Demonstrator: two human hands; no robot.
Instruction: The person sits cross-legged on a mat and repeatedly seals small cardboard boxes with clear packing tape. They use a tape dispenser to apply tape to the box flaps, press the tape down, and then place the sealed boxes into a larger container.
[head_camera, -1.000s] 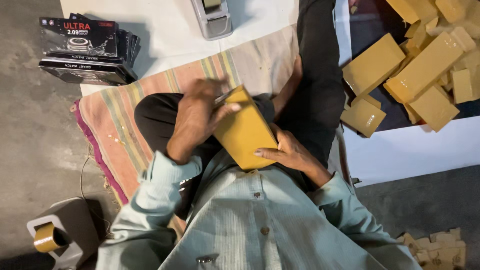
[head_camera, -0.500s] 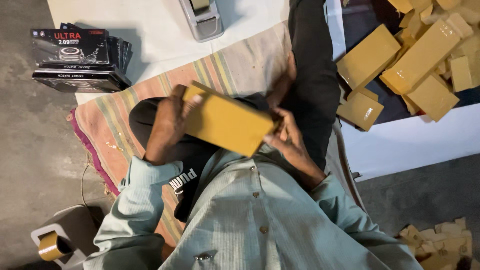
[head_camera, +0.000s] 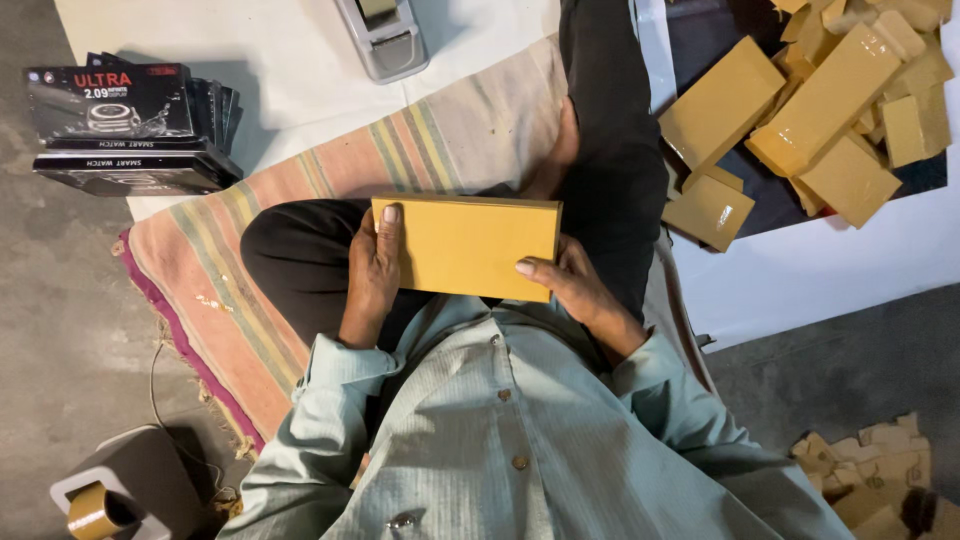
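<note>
Turned from its earlier tilt, the yellow box (head_camera: 470, 248) is now lying flat and level over the lap. Left hand (head_camera: 372, 272) is gripping its left end, thumb on top; right hand (head_camera: 568, 287) is holding the lower right edge, fingers (head_camera: 528, 268) curled under. Beyond, more boxes (head_camera: 800, 110) are lying heaped at right, black cartons (head_camera: 125, 125) stacked at left, a striped mat (head_camera: 230, 290) underneath.

Striped mat (head_camera: 300, 190) on grey floor (head_camera: 60, 300); stack of black printed boxes (head_camera: 130, 125) far left beside white sheet (head_camera: 270, 70), grey tape dispenser (head_camera: 382, 35) at top, heap of yellow-brown boxes (head_camera: 800, 110) at right, tape roll (head_camera: 95, 510) lower left, cardboard scraps (head_camera: 880, 470) lower right.
</note>
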